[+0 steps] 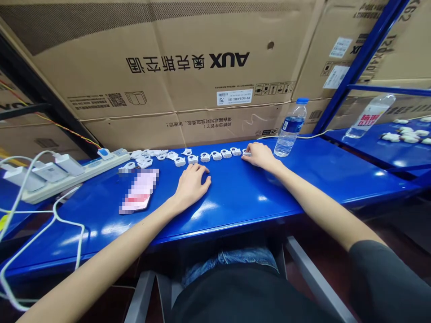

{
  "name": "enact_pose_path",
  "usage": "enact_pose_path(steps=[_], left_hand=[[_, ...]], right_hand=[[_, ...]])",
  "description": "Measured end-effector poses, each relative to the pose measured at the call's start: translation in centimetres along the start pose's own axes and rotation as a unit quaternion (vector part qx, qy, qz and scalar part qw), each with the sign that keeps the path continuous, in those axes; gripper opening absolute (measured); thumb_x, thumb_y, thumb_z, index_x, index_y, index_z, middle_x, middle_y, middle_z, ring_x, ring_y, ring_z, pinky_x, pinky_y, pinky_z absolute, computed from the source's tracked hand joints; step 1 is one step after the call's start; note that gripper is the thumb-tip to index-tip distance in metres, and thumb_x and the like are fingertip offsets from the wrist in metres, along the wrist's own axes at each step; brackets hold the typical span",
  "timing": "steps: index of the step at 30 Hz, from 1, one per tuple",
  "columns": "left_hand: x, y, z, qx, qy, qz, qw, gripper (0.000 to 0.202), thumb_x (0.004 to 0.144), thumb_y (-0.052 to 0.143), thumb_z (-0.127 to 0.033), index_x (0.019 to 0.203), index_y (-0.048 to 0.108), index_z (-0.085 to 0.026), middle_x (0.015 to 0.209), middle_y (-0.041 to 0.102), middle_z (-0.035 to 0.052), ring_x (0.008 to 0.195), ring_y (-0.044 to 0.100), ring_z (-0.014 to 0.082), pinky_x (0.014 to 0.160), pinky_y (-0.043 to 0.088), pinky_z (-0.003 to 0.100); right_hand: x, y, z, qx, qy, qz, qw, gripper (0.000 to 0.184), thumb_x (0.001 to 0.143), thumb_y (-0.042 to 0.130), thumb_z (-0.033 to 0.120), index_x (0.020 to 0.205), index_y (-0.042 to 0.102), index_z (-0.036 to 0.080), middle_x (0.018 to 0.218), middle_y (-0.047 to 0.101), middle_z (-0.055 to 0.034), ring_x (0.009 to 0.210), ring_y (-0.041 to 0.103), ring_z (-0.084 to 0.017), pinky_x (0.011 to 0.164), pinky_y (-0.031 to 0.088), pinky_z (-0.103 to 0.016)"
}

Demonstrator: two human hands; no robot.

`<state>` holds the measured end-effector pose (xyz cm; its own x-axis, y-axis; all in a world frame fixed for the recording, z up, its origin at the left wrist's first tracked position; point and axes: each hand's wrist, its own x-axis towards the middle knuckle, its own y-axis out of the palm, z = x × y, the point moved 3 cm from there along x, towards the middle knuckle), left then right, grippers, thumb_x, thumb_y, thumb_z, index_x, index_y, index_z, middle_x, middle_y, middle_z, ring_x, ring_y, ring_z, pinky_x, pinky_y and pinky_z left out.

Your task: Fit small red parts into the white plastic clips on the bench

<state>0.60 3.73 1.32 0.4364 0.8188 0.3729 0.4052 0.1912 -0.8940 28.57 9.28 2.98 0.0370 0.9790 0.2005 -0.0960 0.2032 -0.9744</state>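
Note:
A row of several small white plastic parts (206,156) runs along the back of the blue metal table (235,197). My right hand (260,155) reaches to the right end of the row, and its fingertips pinch the last white part (246,153). Just in front of the row, my left hand (192,183) rests palm down on the table with fingers loosely curled, holding nothing. More white parts (148,157) lie in a loose pile at the left end of the row.
A water bottle (289,129) stands right of my right hand. A power strip (67,172) with chargers and white cables lies at left, near a blurred pink-white card (139,192). Cardboard boxes (188,67) form a wall behind. A neighbouring table (387,148) at right holds another bottle (370,115) and white parts.

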Motion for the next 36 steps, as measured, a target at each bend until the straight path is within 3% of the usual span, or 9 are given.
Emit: enact_pose_path(steps=[6,12,20,26,31,36], left_hand=[[0.0,-0.2,0.0,-0.003,-0.001,-0.002,1.0,0.02,0.096,0.054,-0.033,0.105,0.07,-0.023,0.114,0.072,0.0105,0.116,0.062,0.0329,0.097,0.055,0.048],[0.1,-0.3,-0.1,-0.015,-0.001,-0.019,1.0,0.019,0.096,0.054,-0.031,0.106,0.069,-0.023,0.112,0.072,0.0111,0.115,0.063,0.0334,0.098,0.054,0.05],[0.2,-0.9,-0.1,-0.057,-0.018,-0.068,0.996,0.022,0.098,0.052,-0.032,0.111,0.066,-0.022,0.109,0.069,0.0095,0.106,0.066,0.0281,0.096,0.055,0.044],[0.3,-1.1,-0.1,-0.07,-0.017,-0.09,0.993,0.02,0.099,0.053,-0.033,0.11,0.065,-0.021,0.108,0.068,0.0087,0.099,0.067,0.0253,0.093,0.055,0.041],[0.2,-1.2,-0.3,-0.078,-0.004,-0.115,0.99,0.02,0.099,0.055,-0.031,0.113,0.064,-0.02,0.107,0.067,0.0075,0.095,0.066,0.0237,0.088,0.055,0.039],[0.3,-1.1,-0.4,-0.102,0.018,-0.114,0.988,0.016,0.101,0.054,-0.032,0.104,0.066,-0.021,0.102,0.067,0.0059,0.09,0.066,0.0217,0.087,0.054,0.037]], right_hand=[[-0.5,-1.1,0.8,0.022,-0.026,-0.052,0.998,0.033,0.094,0.066,0.043,0.116,0.069,0.018,0.123,0.071,-0.0151,0.112,0.068,-0.033,0.092,0.051,-0.038],[-2.2,-1.8,4.0,0.098,-0.114,-0.11,0.983,0.032,0.095,0.067,0.045,0.117,0.066,0.021,0.12,0.07,-0.0116,0.109,0.066,-0.029,0.092,0.05,-0.036],[-5.0,-1.2,7.8,0.207,-0.229,-0.09,0.947,0.034,0.096,0.068,0.049,0.12,0.066,0.024,0.121,0.069,-0.0079,0.115,0.063,-0.027,0.097,0.05,-0.036],[-5.5,-0.7,8.4,0.213,-0.262,-0.075,0.938,0.035,0.097,0.068,0.05,0.121,0.065,0.025,0.123,0.068,-0.0084,0.113,0.064,-0.026,0.096,0.051,-0.036],[-5.5,-0.7,8.4,0.214,-0.283,-0.113,0.928,0.032,0.096,0.072,0.046,0.117,0.065,0.023,0.116,0.069,-0.0083,0.107,0.065,-0.025,0.09,0.053,-0.036],[-5.6,-0.6,8.6,0.208,-0.315,-0.148,0.914,0.031,0.095,0.074,0.043,0.114,0.065,0.021,0.115,0.069,-0.0091,0.103,0.066,-0.025,0.087,0.053,-0.035]])
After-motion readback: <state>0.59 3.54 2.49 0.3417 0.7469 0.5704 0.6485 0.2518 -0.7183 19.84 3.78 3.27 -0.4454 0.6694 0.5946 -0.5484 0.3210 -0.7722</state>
